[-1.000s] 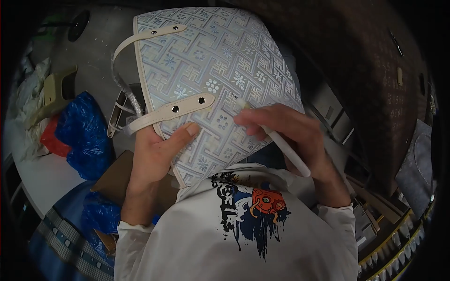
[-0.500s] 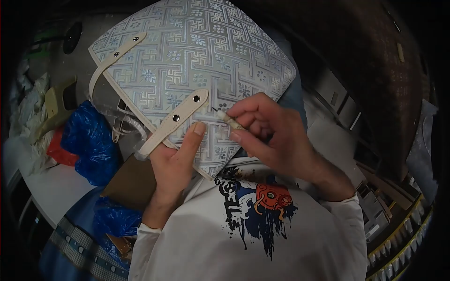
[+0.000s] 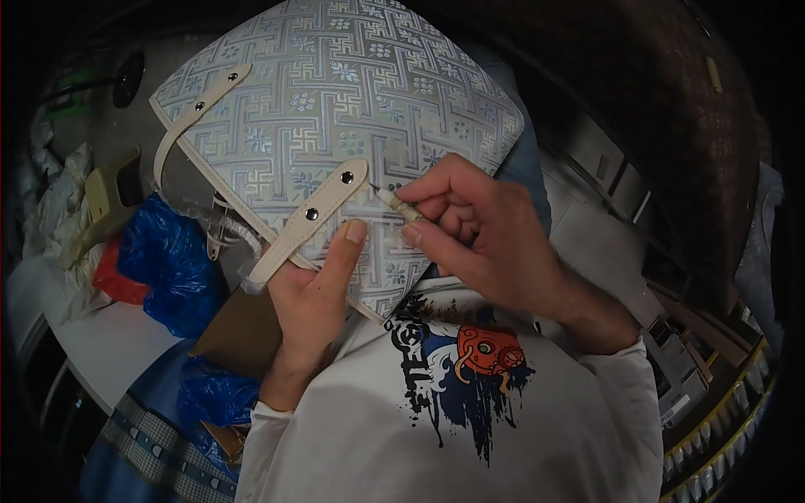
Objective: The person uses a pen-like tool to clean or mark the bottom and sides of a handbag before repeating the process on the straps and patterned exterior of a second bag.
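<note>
A handbag (image 3: 293, 126) in silvery-blue patterned fabric lies across my lap, tilted. Two cream straps are riveted to it, the nearer strap (image 3: 323, 210) showing two dark metal rivets. My left hand (image 3: 312, 306) clasps the bag's edge below that strap, thumb on the outer fabric and fingers hidden inside. Between thumb and forefinger, my right hand (image 3: 478, 230) pinches a small whitish tool with a thin dark tip (image 3: 392, 201). The tip points at the rounded end of the nearer strap, close by its upper rivet; whether it touches is too small to tell.
Clear plastic wrap (image 3: 239, 235) covers part of the bag's handle. At left are blue plastic bags (image 3: 168, 268), a red bag (image 3: 117, 272), a beige plastic piece (image 3: 105, 201) and a brown cardboard piece (image 3: 243, 331). Yellow-edged racks (image 3: 721, 436) stand at lower right.
My right hand has moved slightly up and left, bringing the tool's tip nearer the strap's end. The left hand keeps its hold, and the view has shifted a little.
</note>
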Tool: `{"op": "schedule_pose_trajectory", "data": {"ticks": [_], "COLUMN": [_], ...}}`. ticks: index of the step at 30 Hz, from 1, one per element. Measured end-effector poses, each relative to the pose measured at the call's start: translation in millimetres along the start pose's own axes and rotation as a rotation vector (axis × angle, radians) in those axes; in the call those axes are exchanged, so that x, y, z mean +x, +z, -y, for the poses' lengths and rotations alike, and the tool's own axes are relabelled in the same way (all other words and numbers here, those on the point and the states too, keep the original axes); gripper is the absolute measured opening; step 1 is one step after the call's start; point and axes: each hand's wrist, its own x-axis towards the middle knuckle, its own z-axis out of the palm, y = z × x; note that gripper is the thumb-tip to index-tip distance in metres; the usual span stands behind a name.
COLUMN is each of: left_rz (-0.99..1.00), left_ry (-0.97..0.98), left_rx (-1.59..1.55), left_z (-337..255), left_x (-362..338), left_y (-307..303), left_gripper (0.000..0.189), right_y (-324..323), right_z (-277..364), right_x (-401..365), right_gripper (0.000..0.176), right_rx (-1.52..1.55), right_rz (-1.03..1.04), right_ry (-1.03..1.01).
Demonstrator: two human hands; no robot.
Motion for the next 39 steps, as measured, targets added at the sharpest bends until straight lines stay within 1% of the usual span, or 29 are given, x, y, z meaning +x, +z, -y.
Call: {"op": "schedule_pose_trajectory", "data": {"ticks": [6, 9, 11, 14, 17, 21, 23, 26, 29, 32, 34, 37, 39], "left_rz": [0.015, 0.01, -0.001, 0.014, 0.027, 0.018, 0.02, 0.009, -0.002, 0.036, 0.022, 0.023, 0.028], "left_ry": [-0.002, -0.008, -0.014, -0.022, -0.024, -0.027, -0.03, -0.023, -0.024, -0.05, -0.05, -0.005, -0.011], "left_rx": [-0.009, -0.028, -0.031, -0.04, -0.037, -0.049, -0.041, -0.023, -0.025, -0.009, -0.047, -0.023, -0.014], "left_z": [-1.6, -2.0, -2.1, -2.6, -2.6, -1.3, -1.1, 0.5, 0.7, -1.8, -2.8, -0.8, -0.2], "left_x": [-0.2, 0.2, 0.8, 0.3, -0.3, 1.2, 1.3, 1.9, 1.8, 0.8, 1.0, 1.6, 1.6], "left_y": [-2.0, -0.5, -1.3, -2.1, -4.7, -2.6, -2.5, -2.5, -3.7, -4.2, -1.7, -1.8, -3.6], "left_gripper": [0.03, 0.03, 0.03, 0.03, 0.03, 0.03, 0.03, 0.031, 0.032, 0.032, 0.032, 0.032, 0.032], "right_y": [2.9, 5.0, 9.1, 12.1, 11.5, 2.2, 0.7, 1.5, 3.3, 3.4, 1.9, -0.8, -1.8], "right_z": [0.5, -2.2, -5.5, -9.5, -7.3, -1.4, 0.5, 1.9, 0.3, 0.8, 1.1, 2.5, 2.9], "right_x": [1.0, -0.5, -0.6, -2.0, -2.3, -2.8, -3.5, -1.6, -1.2, -0.1, 1.6, 2.3, 2.4], "right_gripper": [0.022, 0.023, 0.023, 0.024, 0.025, 0.023, 0.021, 0.02, 0.02, 0.02, 0.021, 0.022, 0.022], "right_rx": [-0.057, -0.054, 0.016, 0.039, 0.06, 0.04, -0.029, -0.019, -0.003, 0.019, -0.018, -0.078, -0.104], "right_rz": [-0.015, -0.062, -0.094, -0.135, -0.144, -0.123, -0.059, -0.055, -0.073, -0.063, -0.061, -0.045, -0.038], "right_ry": [-0.031, 0.007, 0.022, -0.011, 0.005, 0.027, 0.023, 0.073, 0.077, 0.104, 0.073, 0.03, 0.02]}}
